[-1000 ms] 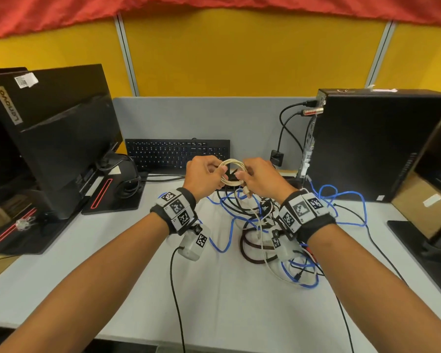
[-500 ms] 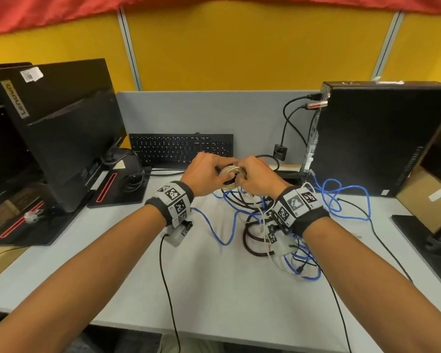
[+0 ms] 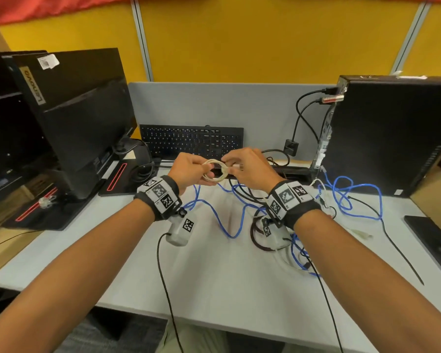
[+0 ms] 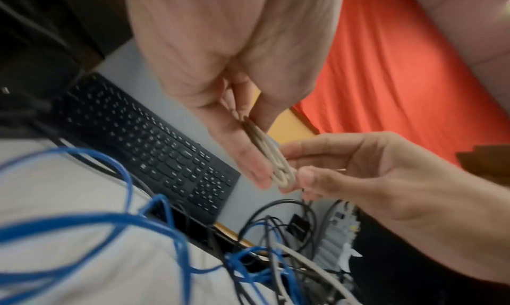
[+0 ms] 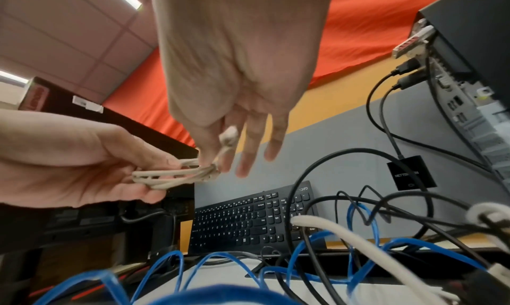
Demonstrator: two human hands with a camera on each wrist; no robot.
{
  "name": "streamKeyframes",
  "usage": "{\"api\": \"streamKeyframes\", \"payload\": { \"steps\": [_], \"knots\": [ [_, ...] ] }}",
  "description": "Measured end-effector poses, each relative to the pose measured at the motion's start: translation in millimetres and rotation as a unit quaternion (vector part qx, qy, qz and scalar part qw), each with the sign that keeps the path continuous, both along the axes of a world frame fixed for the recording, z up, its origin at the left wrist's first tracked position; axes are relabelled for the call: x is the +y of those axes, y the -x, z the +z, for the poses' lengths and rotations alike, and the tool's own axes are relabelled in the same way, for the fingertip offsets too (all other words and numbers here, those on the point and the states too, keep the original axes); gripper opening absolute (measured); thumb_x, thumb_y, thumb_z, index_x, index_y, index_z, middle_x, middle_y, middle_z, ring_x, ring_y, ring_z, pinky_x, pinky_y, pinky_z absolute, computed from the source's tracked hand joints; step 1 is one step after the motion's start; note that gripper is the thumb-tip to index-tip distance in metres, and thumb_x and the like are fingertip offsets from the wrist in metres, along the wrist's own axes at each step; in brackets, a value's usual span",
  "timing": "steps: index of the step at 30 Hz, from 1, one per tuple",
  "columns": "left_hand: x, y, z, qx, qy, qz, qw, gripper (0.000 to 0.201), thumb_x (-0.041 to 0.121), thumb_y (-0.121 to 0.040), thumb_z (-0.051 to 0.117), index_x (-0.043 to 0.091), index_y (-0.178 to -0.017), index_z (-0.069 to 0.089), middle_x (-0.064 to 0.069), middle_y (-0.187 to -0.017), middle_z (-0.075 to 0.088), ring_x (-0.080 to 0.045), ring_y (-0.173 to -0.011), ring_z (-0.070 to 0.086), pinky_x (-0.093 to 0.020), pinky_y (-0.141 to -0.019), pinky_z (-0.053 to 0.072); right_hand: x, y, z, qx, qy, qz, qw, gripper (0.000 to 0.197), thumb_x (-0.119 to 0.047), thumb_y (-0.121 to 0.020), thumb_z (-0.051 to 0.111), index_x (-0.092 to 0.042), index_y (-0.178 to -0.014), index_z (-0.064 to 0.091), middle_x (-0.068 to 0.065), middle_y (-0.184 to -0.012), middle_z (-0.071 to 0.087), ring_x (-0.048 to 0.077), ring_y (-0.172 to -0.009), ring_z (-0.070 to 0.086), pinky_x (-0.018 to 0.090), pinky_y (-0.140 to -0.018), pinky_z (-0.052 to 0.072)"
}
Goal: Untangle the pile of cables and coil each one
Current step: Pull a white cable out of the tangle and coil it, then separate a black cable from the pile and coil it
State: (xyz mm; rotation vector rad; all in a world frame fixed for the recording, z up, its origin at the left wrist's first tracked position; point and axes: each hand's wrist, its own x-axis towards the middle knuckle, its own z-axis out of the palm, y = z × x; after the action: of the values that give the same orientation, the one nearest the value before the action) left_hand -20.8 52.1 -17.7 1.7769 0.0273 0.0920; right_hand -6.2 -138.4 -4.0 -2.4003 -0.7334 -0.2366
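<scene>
A small coil of beige cable (image 3: 215, 170) (image 4: 271, 161) (image 5: 176, 174) is held in the air above the desk, in front of the keyboard. My left hand (image 3: 191, 171) (image 4: 248, 122) grips the coil's left side between thumb and fingers. At the coil's right side my right hand (image 3: 245, 166) (image 5: 220, 154) pinches the cable's free end, whose plug (image 5: 229, 135) sticks up by the fingers. Below lies the tangled pile: a blue cable (image 3: 227, 220), black cables (image 3: 245, 192), a dark red-brown coil (image 3: 259, 240) and a white cable (image 5: 358, 244).
A black keyboard (image 3: 191, 141) leans against the grey partition (image 3: 214, 105). A black monitor back (image 3: 82, 118) stands left, a black computer tower (image 3: 392, 133) right with cables plugged in. More blue cable (image 3: 354, 197) loops by the tower. Cardboard box (image 3: 435, 197) at far right.
Both hands rose a little with the beige coil. The right hand went from closing over the coil to pinching the cable's end beside it.
</scene>
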Motion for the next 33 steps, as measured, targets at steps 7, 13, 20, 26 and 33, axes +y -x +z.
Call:
{"api": "streamKeyframes", "payload": {
  "steps": [7,13,20,26,33],
  "knots": [
    [71,-20,-10,0.054,0.069,0.168,0.982,0.013,-0.001,-0.093,0.063,-0.01,-0.103,0.067,-0.02,-0.099,0.071,-0.029,-0.083,0.074,-0.032,-0.066,0.063,19,-2,-8,0.068,0.109,0.045,0.991,0.061,-0.042,-0.09,0.074,-0.015,-0.141,0.056,0.007,-0.139,0.06,0.026,-0.129,0.054,0.039,-0.103,0.048],
    [128,-24,-30,0.133,-0.004,0.258,0.957,0.033,0.002,-0.094,0.057,-0.008,-0.125,0.055,-0.02,-0.112,0.07,-0.031,-0.092,0.073,-0.041,-0.082,0.062,20,2,-5,0.074,0.158,0.087,0.981,0.051,-0.043,-0.093,0.07,-0.016,-0.135,0.063,0.003,-0.136,0.063,0.023,-0.123,0.056,0.041,-0.103,0.049],
    [129,-2,-68,0.219,-0.126,0.219,0.942,0.03,0.005,-0.095,0.058,-0.011,-0.121,0.059,-0.023,-0.113,0.068,-0.034,-0.098,0.07,-0.043,-0.09,0.059,17,9,2,0.113,0.213,0.116,0.964,0.048,-0.045,-0.091,0.071,-0.02,-0.131,0.066,0.002,-0.126,0.068,0.017,-0.111,0.064,0.035,-0.095,0.055],
    [128,0,-46,0.218,-0.34,0.224,0.887,0.034,0.024,-0.092,0.059,-0.001,-0.114,0.062,-0.019,-0.101,0.067,-0.036,-0.089,0.066,-0.039,-0.081,0.055,4,9,-4,0.127,0.21,0.101,0.964,0.045,-0.043,-0.091,0.072,-0.02,-0.129,0.067,0.002,-0.125,0.068,0.017,-0.11,0.065,0.037,-0.097,0.055],
    [79,-18,-23,0.06,-0.45,0.095,0.886,0.037,0.03,-0.1,0.053,0.002,-0.118,0.067,-0.019,-0.12,0.065,-0.035,-0.111,0.06,-0.046,-0.1,0.049,-16,5,-6,0.119,0.154,0.053,0.979,0.032,-0.035,-0.092,0.073,-0.017,-0.119,0.072,0.002,-0.115,0.073,0.017,-0.102,0.068,0.031,-0.089,0.055]
  ]
}}
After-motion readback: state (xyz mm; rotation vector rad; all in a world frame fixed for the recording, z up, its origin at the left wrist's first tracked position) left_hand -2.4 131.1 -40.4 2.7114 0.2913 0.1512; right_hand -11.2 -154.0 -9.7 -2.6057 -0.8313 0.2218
